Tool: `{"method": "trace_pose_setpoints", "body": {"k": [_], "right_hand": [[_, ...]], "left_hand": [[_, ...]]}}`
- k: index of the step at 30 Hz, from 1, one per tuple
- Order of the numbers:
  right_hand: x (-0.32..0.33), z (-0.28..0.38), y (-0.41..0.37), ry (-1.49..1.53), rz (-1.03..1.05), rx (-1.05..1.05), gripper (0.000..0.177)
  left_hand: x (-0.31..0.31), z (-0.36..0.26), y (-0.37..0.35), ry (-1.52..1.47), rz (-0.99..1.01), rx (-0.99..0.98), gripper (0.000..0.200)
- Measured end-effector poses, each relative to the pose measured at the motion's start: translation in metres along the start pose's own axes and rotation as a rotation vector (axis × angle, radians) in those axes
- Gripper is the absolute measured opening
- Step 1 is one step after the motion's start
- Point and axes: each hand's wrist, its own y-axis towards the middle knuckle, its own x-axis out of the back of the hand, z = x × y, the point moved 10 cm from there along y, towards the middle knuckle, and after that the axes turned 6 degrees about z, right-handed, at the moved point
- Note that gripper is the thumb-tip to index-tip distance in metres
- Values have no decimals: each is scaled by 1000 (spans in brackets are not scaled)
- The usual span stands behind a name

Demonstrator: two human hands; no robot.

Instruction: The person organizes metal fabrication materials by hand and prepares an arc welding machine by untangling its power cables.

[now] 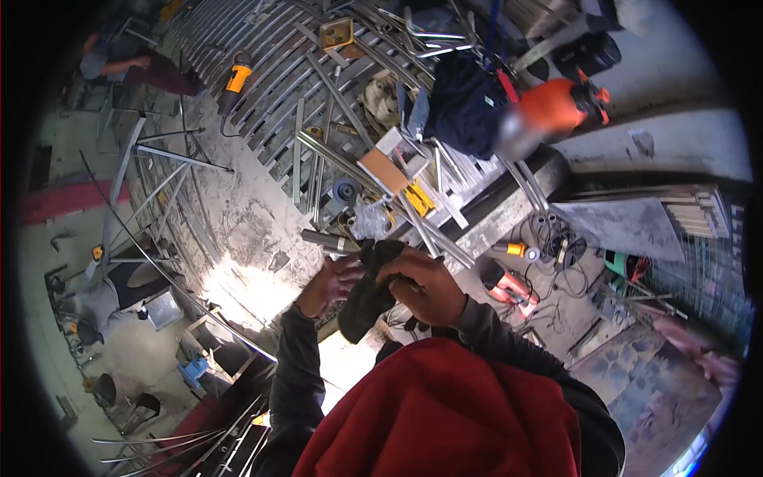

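Observation:
A dark, limp cloth-like item [366, 298], perhaps a glove, hangs between my hands at the centre. My right hand [423, 285] grips its upper part with curled fingers. On the other side, my left hand [330, 286] has its fingers spread and lies close against the item; whether it touches is unclear. Just beyond my hands, a dark tube with a light band [330, 241] lies near a clear plastic bag [371, 220].
A slatted metal rack [270, 48] bears loose metal bars and a yellow grinder [237, 78]. An orange sprayer bottle [552, 107] stands upper right. Red power tool [509, 288] and cables [560, 254] lie right. Another person [127, 63] is at upper left.

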Motion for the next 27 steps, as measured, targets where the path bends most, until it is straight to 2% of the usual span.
{"method": "trace_pose_setpoints", "body": {"k": [1, 2, 3, 4, 6, 8, 9, 10, 12, 13, 15, 16, 17, 18, 20, 24, 26, 27], "right_hand": [[0, 1, -20, -19, -58, -77, 21], [2, 3, -41, -28, -135, -101, 23], [2, 3, -60, -60, -191, -126, 24], [1, 5, -80, -90, -245, -151, 25], [-11, 3, -118, -20, -256, -281, 26], [-27, -8, -163, 177, -407, -295, 23], [-41, -18, -190, 410, -509, -303, 23], [-58, -28, -220, 699, -659, -263, 31], [-96, -12, -263, 767, -922, -353, 45], [-125, -26, -279, 706, -888, -401, 56], [-196, -20, -302, 825, -733, -443, 57], [-230, -10, -310, 920, -558, -430, 60], [-237, 15, -315, 872, -666, -343, 46], [-249, 11, -337, 886, -807, -324, 39], [-266, 23, -371, 949, -1015, -214, 33], [-323, 11, -416, 1022, -1047, -198, 27], [-344, -8, -421, 986, -1076, -61, 24], [-360, -14, -425, 845, -915, -179, 23]], "left_hand": [[-40, 15, -5, 67, 96, -16, 73], [-81, 15, -11, 114, 191, -126, 64], [-102, 29, -13, 147, 147, -78, 55], [-108, 41, -18, 185, 31, -16, 45], [-113, 57, -24, 273, 21, -199, 45], [-122, 73, -45, 292, 70, -277, 44], [-123, 79, -58, 295, 98, -344, 44], [-138, 82, -80, 219, 154, -235, 51], [-158, 91, -120, 178, 265, -271, 57], [-163, 100, -139, 228, 335, -262, 58], [-168, 129, -174, 379, 444, -178, 64], [-171, 142, -188, 481, 504, -155, 68], [-174, 152, -205, 500, 532, -132, 68], [-181, 166, -223, 475, 579, -49, 73], [-188, 194, -243, 466, 653, 80, 79], [-168, 259, -250, 879, 737, 256, 85], [-148, 294, -262, 906, 860, 428, 88], [-145, 305, -272, 774, 862, 544, 84]]}}
